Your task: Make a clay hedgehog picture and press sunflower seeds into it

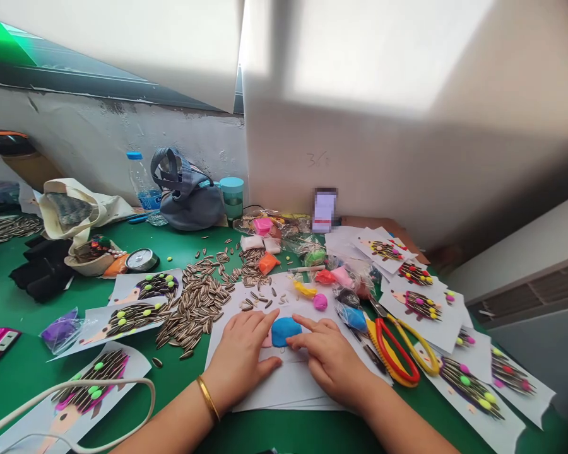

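Note:
A flattened oval of blue modelling clay (286, 331) lies on white paper (293, 388), with a small patch of pink at its left edge. My left hand (243, 350) rests on the paper to the left of it, fingers stretched out and fingertips at the clay's edge. From the right, my right hand (334, 353) reaches in with its index finger extended at the blue clay's rim and another fingertip just below. Its other fingers are partly curled. A magenta clay ball (320, 302) and a yellow clay piece (305, 289) lie just beyond.
Sunflower seeds (196, 309) are heaped to the left. Red-handled scissors (397, 353) and yellow-handled ones lie to the right. Finished seed hedgehog pictures (421, 306) spread on both sides. A phone (324, 209), grey bag (189, 195) and water bottle (146, 189) stand behind.

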